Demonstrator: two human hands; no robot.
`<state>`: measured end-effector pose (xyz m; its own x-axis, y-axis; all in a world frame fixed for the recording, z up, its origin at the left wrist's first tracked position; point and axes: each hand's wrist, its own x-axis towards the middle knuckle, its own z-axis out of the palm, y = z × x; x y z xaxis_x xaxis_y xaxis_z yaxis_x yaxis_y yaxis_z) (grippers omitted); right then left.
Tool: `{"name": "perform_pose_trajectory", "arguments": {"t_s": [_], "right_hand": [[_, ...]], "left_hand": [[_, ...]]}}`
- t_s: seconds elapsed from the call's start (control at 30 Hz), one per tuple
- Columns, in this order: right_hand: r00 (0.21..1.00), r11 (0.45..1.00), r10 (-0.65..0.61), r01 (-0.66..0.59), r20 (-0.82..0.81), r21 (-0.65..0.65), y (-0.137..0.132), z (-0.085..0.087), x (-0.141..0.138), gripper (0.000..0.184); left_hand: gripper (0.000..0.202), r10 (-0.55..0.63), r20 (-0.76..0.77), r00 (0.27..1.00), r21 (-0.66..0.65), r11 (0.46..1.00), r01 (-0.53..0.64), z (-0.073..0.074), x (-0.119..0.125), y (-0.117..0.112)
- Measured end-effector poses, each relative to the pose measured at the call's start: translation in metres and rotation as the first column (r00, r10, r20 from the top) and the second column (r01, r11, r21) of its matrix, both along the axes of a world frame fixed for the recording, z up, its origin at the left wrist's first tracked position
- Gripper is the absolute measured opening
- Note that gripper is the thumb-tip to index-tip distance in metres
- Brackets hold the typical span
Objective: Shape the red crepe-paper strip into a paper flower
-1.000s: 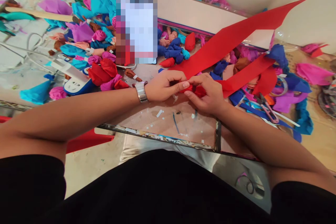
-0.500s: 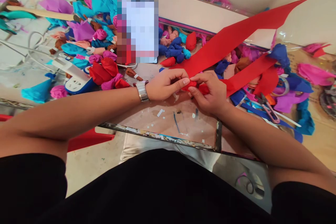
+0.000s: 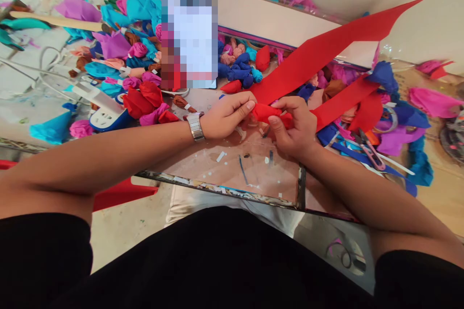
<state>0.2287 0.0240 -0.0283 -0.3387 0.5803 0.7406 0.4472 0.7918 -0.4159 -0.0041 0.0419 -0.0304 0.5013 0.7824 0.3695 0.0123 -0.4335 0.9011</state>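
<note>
Between my two hands, just above the near edge of the table, is a bunched piece of red crepe-like strip [image 3: 266, 112]. My left hand [image 3: 228, 115], with a metal watch [image 3: 196, 126] on its wrist, pinches the left end of the piece between thumb and fingers. Thumb and fingers of my right hand [image 3: 297, 128] close on its right part. A long flat red strip [image 3: 319, 55] runs from behind my hands to the upper right. Another red length [image 3: 346, 101] stretches out to the right of my right hand. Whether these join the held piece is hidden by my fingers.
Rolled blue bundles [image 3: 241, 70] lie behind my hands, near a blurred-out screen [image 3: 195, 43]. To the left are red bundles [image 3: 145, 99] and a white power strip [image 3: 103, 106]. Pink-handled scissors [image 3: 371, 152] lie at right. A long white box [image 3: 275, 14] stands behind.
My hands have drawn slightly apart, my right hand shifting a little right. More of the red piece shows between them. The long strip lies almost as before.
</note>
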Motion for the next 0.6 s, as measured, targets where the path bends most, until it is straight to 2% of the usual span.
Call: {"name": "perform_pose_trajectory", "arguments": {"t_s": [0.2, 0.43, 0.6], "right_hand": [[1.000, 1.000, -0.013, 0.012, -0.028, -0.013, 0.0003, -0.0020, 0.0025, 0.021], [1.000, 1.000, 0.006, -0.006, 0.014, -0.006, 0.0015, -0.0016, 0.0015, 0.021], [0.999, 0.999, 0.020, -0.019, 0.044, -0.037, 0.0018, -0.0007, -0.0022, 0.023]], "left_hand": [[0.058, 0.043, 0.039, 0.998, -0.037, 0.998, -0.041, -0.0016, 0.0006, 0.0016], [0.064, 0.001, 0.108, 0.994, -0.166, 0.986, 0.017, -0.0041, 0.0000, 0.0009], [0.059, -0.023, 0.135, 0.991, -0.141, 0.989, 0.042, -0.0013, 0.0014, -0.0006]]}}
